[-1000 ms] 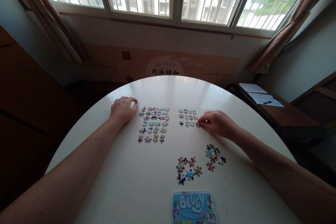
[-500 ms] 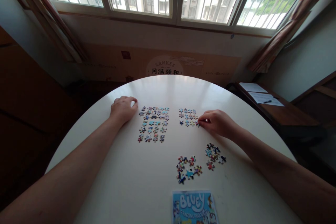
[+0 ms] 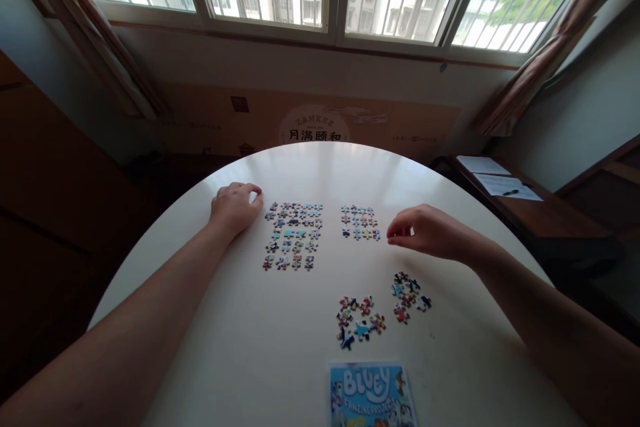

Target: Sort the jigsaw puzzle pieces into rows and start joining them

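My left hand [image 3: 236,208] rests on the table at the left, fingers loosely bent and a little apart, holding nothing. Just to its right, small jigsaw pieces [image 3: 294,234] lie in spaced rows. A second, smaller group of jigsaw pieces [image 3: 357,220] sits farther right, also in rows. Beside that group's lower right piece [image 3: 376,235], and apart from it, is my right hand [image 3: 423,232]. Its thumb and finger curl together at the tips, leaving a gap behind them; no piece shows between them.
Nearer me are two loose clusters of jigsaw pieces, one on the left [image 3: 362,331] and one on the right [image 3: 410,293]. A blue "Bluey" picture card [image 3: 370,395] lies at the front of the round white table [image 3: 240,347]. Papers [image 3: 507,187] and a pen occupy a side desk.
My right hand has let go of the piece at the right group's lower right and drawn back slightly rightward. That piece stays in its row. My left hand has not moved.
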The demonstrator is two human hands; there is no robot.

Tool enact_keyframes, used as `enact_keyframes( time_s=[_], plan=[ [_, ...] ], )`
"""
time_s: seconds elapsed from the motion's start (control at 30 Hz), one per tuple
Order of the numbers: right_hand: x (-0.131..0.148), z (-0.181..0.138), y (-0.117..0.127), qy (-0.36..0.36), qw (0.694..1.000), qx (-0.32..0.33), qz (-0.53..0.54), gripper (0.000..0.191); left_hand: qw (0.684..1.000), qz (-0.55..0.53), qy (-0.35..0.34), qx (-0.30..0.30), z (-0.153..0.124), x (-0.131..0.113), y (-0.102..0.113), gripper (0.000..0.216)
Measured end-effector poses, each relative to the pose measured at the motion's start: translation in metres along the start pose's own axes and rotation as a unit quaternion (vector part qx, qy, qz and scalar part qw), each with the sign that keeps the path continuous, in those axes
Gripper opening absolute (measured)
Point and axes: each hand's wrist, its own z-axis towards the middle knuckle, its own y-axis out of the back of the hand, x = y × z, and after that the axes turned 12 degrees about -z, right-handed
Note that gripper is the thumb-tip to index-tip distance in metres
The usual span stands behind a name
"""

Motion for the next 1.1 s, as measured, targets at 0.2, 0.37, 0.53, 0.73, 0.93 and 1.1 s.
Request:
enact_keyframes(
  time_s=[0.2,0.37,0.53,0.73,0.93,1.1],
  plan=[
    [0.019,-0.012,0.012,0.069,0.980,0.183,0.016,0.015,1.000,0.005,-0.002,0.001,0.001,0.002,-0.002,0.043],
    [0.021,-0.010,0.009,0.078,0.985,0.151,0.016,0.023,1.000,0.001,-0.008,-0.004,0.002,0.004,-0.003,0.042],
    [0.023,-0.002,-0.006,0.079,0.995,0.060,0.000,0.023,1.000,0.001,-0.007,-0.003,0.001,0.003,-0.003,0.042],
    [0.038,0.007,-0.035,0.121,0.991,-0.053,-0.036,0.025,1.000,-0.004,-0.005,-0.007,0.001,0.003,-0.003,0.042],
    [0.041,0.008,-0.046,0.145,0.984,-0.086,-0.054,0.025,1.000,-0.004,-0.007,-0.009,0.001,0.005,-0.005,0.042],
    [0.043,0.007,-0.049,0.136,0.984,-0.093,-0.073,0.026,1.000,-0.001,-0.009,-0.008,0.001,0.004,-0.004,0.042]
  ],
)
